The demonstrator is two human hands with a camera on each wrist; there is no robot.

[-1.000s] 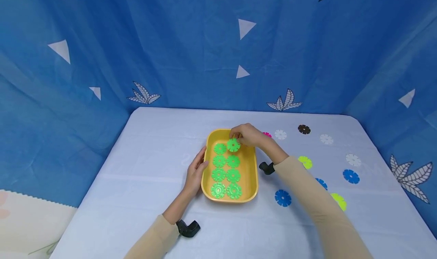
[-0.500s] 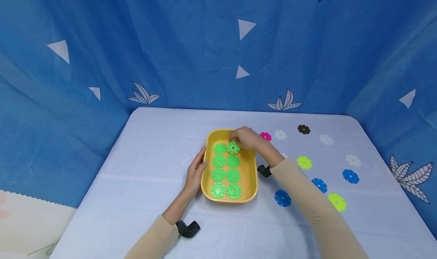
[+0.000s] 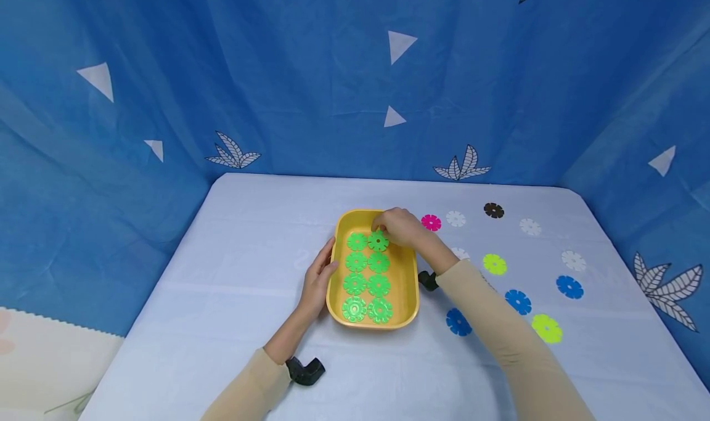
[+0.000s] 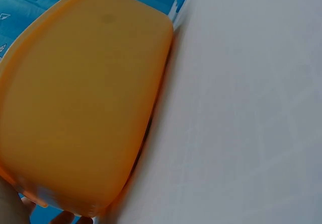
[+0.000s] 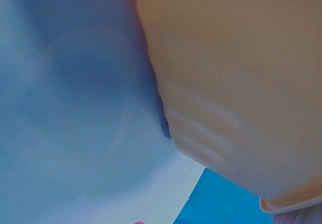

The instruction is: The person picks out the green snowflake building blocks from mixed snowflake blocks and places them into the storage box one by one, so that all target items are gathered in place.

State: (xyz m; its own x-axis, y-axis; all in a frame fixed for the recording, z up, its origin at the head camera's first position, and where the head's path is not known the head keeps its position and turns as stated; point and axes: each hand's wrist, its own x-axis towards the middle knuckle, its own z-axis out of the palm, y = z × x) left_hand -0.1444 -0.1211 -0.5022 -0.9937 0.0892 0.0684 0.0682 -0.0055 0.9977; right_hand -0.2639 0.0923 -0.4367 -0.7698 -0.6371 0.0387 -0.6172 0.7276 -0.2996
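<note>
A yellow plastic tray (image 3: pixel 406 285) stands in the middle of the table, with green notched snowflake discs (image 3: pixel 356 262) laid in two columns on its floor. My left hand (image 3: pixel 317 285) holds the tray's left side, thumb at the rim; its fingertips (image 4: pixel 63 217) show at the bottom of the left wrist view. Inside the tray's far right corner, my right hand (image 3: pixel 400 227) has bent fingers pinching the far edge of the last green disc (image 3: pixel 378 241). The tray's outer wall (image 5: pixel 241 83) fills much of the right wrist view, where those fingers are hidden.
Right of the tray, loose snowflake discs lie spread on the white cloth (image 3: pixel 255 254): pink (image 3: pixel 431 222), dark brown (image 3: pixel 493 210), several white (image 3: pixel 574 260), yellow-green (image 3: pixel 495 264) and blue (image 3: pixel 458 322). A blue curtain (image 3: pixel 333 82) hangs behind the table.
My right hand has lowered slightly toward me, bringing the last green disc from a raised spot down into line with its neighbours. The left hand and tray have stayed put.
</note>
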